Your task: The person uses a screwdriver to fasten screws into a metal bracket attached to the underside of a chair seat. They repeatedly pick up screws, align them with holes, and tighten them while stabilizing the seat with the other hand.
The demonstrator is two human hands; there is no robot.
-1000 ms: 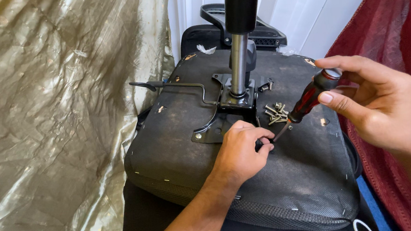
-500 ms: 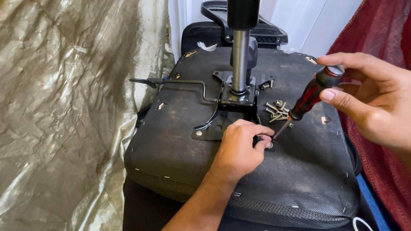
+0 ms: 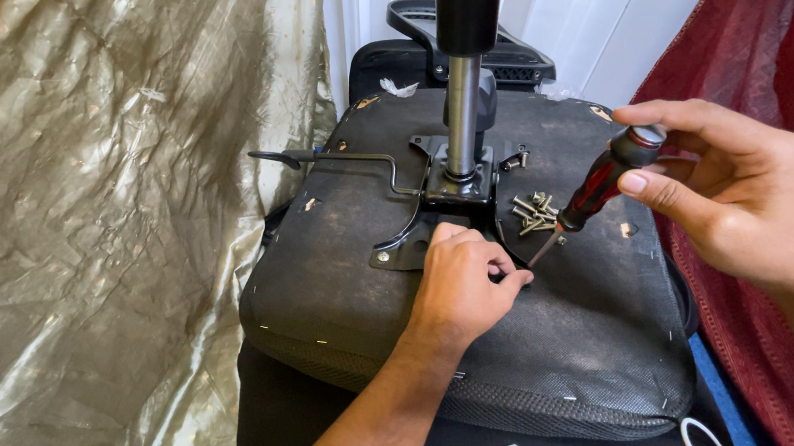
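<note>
An upturned black office chair seat (image 3: 326, 288) lies before me, its metal gas cylinder (image 3: 465, 119) rising from a black mounting plate (image 3: 457, 193). My left hand (image 3: 466, 284) rests on the seat at the plate's near edge, fingers pinched at a spot by the screwdriver tip; what they pinch is hidden. My right hand (image 3: 734, 191) grips a red-and-black screwdriver (image 3: 597, 184), slanted down-left, its tip close to my left fingertips. Several loose screws (image 3: 534, 212) lie in a heap on the seat beside the plate.
A thin black lever (image 3: 332, 156) sticks out left from the plate. Crinkled gold fabric (image 3: 107, 231) hangs on the left, red fabric (image 3: 759, 52) on the right, white curtain (image 3: 589, 1) behind. The chair's backrest (image 3: 391, 59) lies beyond the seat.
Almost nothing differs. My left hand stays pinched at the plate's edge and the right hand keeps the screwdriver tip beside it, with only a slight shift of view.
</note>
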